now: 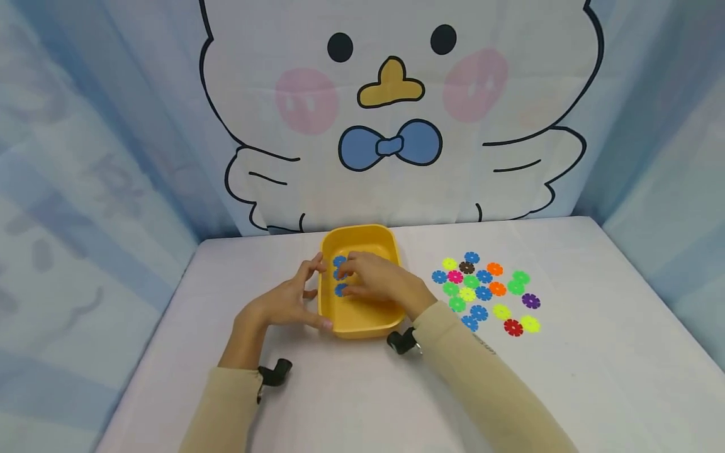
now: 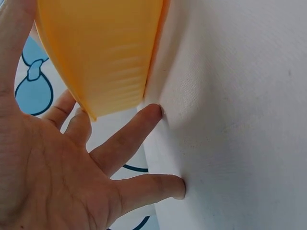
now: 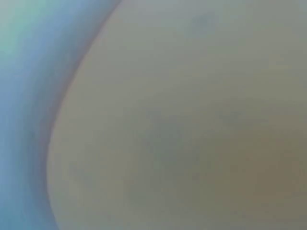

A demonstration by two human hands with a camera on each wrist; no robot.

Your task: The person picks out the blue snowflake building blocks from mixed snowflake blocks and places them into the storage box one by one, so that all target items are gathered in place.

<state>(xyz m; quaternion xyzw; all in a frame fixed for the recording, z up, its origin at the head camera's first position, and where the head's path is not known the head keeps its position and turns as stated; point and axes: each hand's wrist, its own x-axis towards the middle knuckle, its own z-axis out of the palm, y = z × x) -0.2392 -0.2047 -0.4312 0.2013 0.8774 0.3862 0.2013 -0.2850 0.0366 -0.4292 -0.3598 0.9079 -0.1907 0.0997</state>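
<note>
A yellow plastic tray [image 1: 362,327] lies on the white table. Inside it, near the left wall, several blue notched discs [image 1: 340,289] form a column. My left hand [image 1: 283,301] is at the tray's left side, fingers spread; in the left wrist view that hand [image 2: 62,163] has some fingertips at the yellow wall [image 2: 105,57] and others on the tabletop. My right hand [image 1: 376,277] reaches into the tray, fingertips bent down at the blue discs. Whether it pinches one is hidden. The right wrist view is a blur.
Right of the tray, loose notched discs in many colours lie scattered, among them a purple disc [image 1: 530,301], a red disc [image 1: 513,327] and a brown disc [image 1: 467,268]. A curtain with a cartoon bird [image 1: 391,189] hangs behind the table [image 1: 328,402].
</note>
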